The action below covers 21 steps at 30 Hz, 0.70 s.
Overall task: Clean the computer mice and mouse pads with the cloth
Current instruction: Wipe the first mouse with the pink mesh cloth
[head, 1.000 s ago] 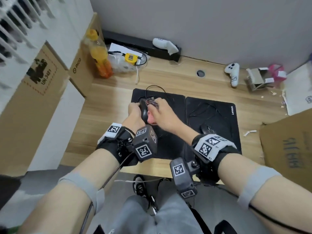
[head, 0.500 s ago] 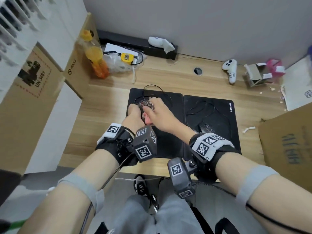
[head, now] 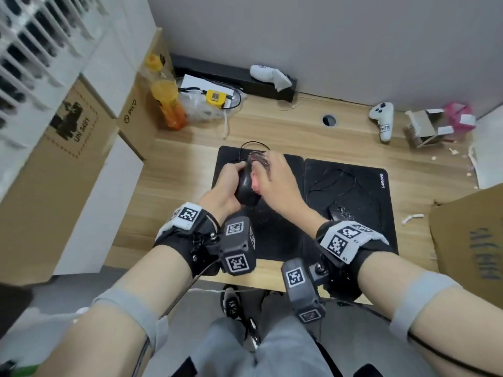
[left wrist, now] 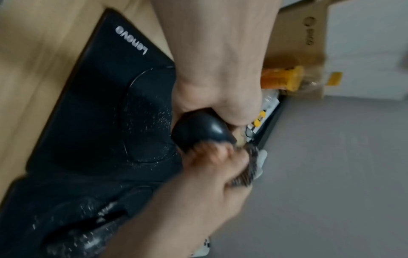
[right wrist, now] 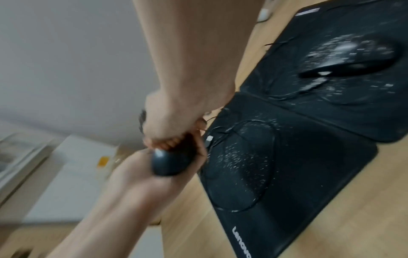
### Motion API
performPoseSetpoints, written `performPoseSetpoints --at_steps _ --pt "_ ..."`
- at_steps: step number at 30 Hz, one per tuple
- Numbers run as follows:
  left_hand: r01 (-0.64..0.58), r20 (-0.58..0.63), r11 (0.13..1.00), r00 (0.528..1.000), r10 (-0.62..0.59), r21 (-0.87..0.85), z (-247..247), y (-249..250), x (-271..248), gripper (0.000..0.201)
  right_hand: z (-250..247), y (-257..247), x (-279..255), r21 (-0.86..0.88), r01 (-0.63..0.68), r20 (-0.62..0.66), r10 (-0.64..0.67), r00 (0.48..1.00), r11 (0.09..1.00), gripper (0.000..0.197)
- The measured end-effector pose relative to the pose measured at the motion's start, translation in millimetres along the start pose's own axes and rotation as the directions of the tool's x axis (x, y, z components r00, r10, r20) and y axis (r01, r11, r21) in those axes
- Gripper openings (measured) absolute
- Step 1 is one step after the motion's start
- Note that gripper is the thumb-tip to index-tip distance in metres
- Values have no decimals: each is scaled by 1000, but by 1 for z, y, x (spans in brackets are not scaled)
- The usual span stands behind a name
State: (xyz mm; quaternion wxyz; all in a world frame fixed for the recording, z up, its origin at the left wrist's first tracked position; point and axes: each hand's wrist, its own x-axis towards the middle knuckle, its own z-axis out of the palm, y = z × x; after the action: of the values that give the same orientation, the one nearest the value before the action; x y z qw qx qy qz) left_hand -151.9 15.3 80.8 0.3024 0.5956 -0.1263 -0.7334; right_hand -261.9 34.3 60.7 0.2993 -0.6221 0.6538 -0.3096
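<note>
My left hand (head: 231,175) grips a black mouse (head: 246,187), lifted and tilted on its side over the left black mouse pad (head: 272,238). Against the mouse's right side my right hand (head: 272,175) presses a dark patterned cloth (head: 258,159), bunched in its curled fingers. The left wrist view shows the mouse (left wrist: 198,129) under my left hand (left wrist: 218,83), with the cloth (left wrist: 247,172) in my blurred right hand (left wrist: 198,183). A second mouse (head: 340,213), covered in white specks, lies on the right Lenovo pad (head: 362,186). White specks also dot the left pad (right wrist: 287,174).
An orange bottle (head: 166,104) and cardboard boxes (head: 68,159) stand at the left. At the back lie a black bar (head: 234,77), two white controllers (head: 382,118) and a torn small box (head: 424,126). Cardboard (head: 468,229) overhangs the right side of the desk.
My right hand with the cloth has slid forward along the mouse, so more of the mouse's rear shows. My left hand keeps its grip in about the same place.
</note>
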Motion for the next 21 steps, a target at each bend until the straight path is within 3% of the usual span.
performPoseSetpoints --at_steps 2,4,8,10,12,14,18,21 --pt "-5 105 999 994 1 40 0 0 -6 32 -7 4 10 91 -153 -153 166 974 984 26" --pt "-12 115 1000 993 10 11 -2 -1 -5 30 -2 3 19 77 -249 -100 256 962 966 31" --pt "-14 -89 997 996 8 -69 -18 -1 3 33 18 -14 11 23 -158 146 153 977 987 34" --pt "2 -116 997 993 -11 -75 -27 -8 4 39 22 -16 -7 3 -105 285 100 953 994 28" --pt "6 -113 997 994 -15 -77 -26 -10 -2 40 19 -9 -19 43 -59 334 41 942 997 19" --pt "39 -99 996 994 -47 -83 -19 -10 -4 35 7 5 -16 36 -34 273 23 962 999 12" --pt "34 32 999 999 -33 -31 -15 -9 -5 33 -6 24 12 62 -188 153 177 972 980 18" --pt "17 -51 999 999 -19 -48 -20 -10 1 33 6 6 6 59 -198 156 187 970 978 21"
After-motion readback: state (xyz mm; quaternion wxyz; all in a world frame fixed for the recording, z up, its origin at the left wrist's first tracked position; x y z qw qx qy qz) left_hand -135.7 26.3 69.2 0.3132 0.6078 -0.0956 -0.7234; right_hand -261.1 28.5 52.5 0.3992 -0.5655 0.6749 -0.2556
